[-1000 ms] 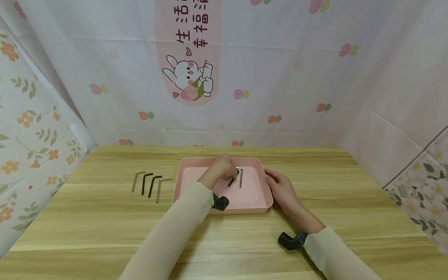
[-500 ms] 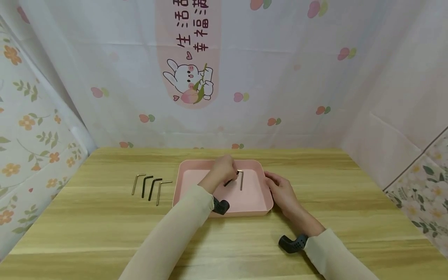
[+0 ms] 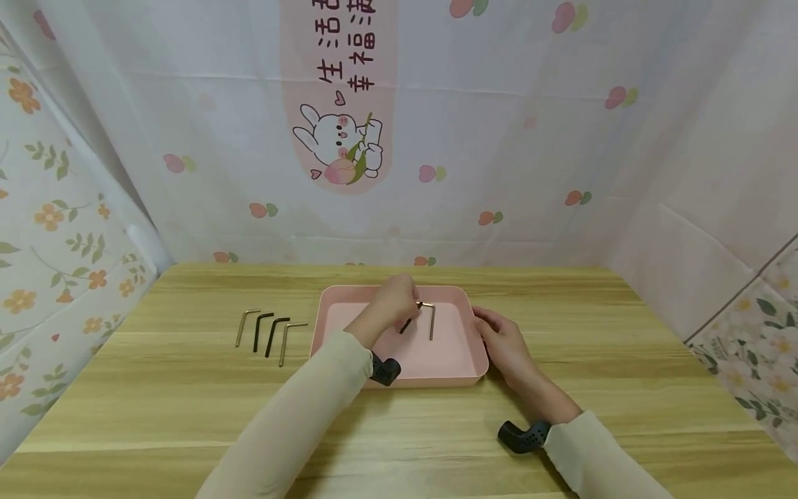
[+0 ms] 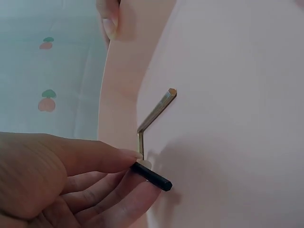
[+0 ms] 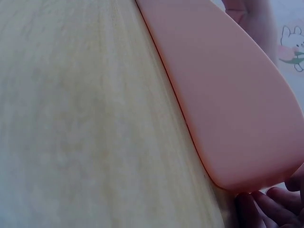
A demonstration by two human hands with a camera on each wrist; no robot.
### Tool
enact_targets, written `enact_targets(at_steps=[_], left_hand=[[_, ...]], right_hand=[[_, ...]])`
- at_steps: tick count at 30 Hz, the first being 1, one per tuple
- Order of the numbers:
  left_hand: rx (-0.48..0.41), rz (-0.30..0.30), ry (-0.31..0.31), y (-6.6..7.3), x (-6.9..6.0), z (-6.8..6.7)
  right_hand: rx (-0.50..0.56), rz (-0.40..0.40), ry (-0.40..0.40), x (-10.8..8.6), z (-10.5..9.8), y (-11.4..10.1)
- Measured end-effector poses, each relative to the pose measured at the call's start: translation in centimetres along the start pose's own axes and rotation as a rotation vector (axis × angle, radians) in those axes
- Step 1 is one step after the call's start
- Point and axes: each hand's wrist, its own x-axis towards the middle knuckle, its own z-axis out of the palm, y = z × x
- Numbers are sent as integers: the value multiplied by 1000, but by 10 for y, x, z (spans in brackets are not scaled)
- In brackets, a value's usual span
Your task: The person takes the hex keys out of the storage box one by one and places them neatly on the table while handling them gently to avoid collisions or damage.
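In the head view my left hand (image 3: 391, 305) reaches into a pink tray (image 3: 436, 380). It pinches a black hex key (image 4: 153, 177) between thumb and fingers, and the key's free end sticks out to the right in the left wrist view. Close beside those fingertips a brass-coloured hex key (image 3: 432, 323) lies on the tray floor. My right hand (image 3: 506, 345) holds the tray's right side, its thumb at the rim and its other fingers along the outer wall. Part of the black key is hidden by my left fingers.
On the wooden table (image 3: 187, 388), left of the tray, several hex keys lie in a row, among them a black hex key (image 3: 271, 338) and a brass-coloured hex key (image 3: 284, 344). A patterned curtain (image 3: 530, 138) hangs behind the table.
My left hand has shifted slightly left, and the black hex key has moved a little left with it. My right hand stays at the tray's side.
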Motion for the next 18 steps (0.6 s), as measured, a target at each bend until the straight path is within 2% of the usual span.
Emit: enact_targets(at_steps=[3, 7, 11, 18], left_hand=[[-10, 15, -19, -1, -2, -2], [-21, 54, -74, -5, -4, -4], [-36, 94, -93, -10, -8, -8], [-58, 104, -122, -17, -18, -16]], right_hand=[[-2, -1, -5, 0, 0, -1], [-8, 9, -3, 0, 0, -1], [-8, 5, -5, 1, 0, -1], [-2, -2, -9, 1, -1, 0]])
